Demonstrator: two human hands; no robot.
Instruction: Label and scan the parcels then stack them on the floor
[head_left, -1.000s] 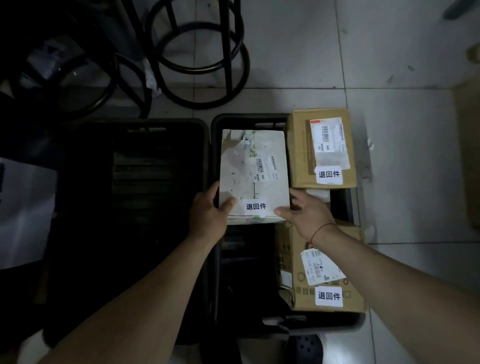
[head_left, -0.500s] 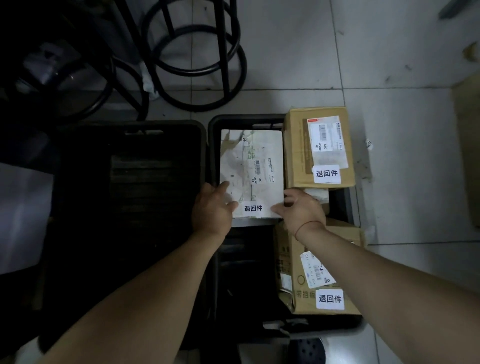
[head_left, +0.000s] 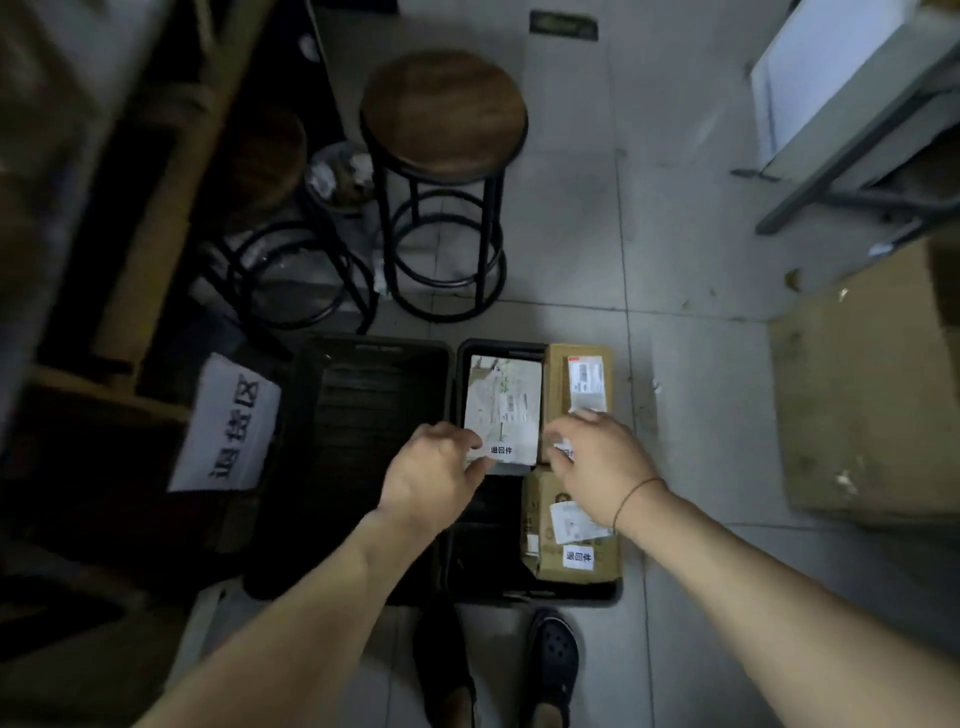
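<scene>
From the head camera, the pale parcel (head_left: 503, 402) lies flat in the far-left corner of the right crate (head_left: 566, 597), a black bin on the tiled floor. The far brown box (head_left: 558, 384) sits just beside it on the right and the near brown box (head_left: 571, 577) just beyond its near edge. It looks thin, light and fairly stiff, more a flat carton or padded mailer than a full box, with a smooth printed face that may slip under dry fingers. It is probably best taken by its two near corners, thumbs on top, clear of the white label (head_left: 501, 450) at its near edge. The left hand (head_left: 431, 475) reaches in with its fingers curled down onto the parcel's near-left corner, touching it beside the label; whether the thumb is tucked under the edge in a pinch I cannot tell. The right hand (head_left: 597, 467) is blurred and loosely spread, its fingers relaxed above the seam between the two brown boxes, with nothing visibly in its grasp. The left crate (head_left: 363, 353) stands alongside, and a stool (head_left: 444, 109) stands farther off.
</scene>
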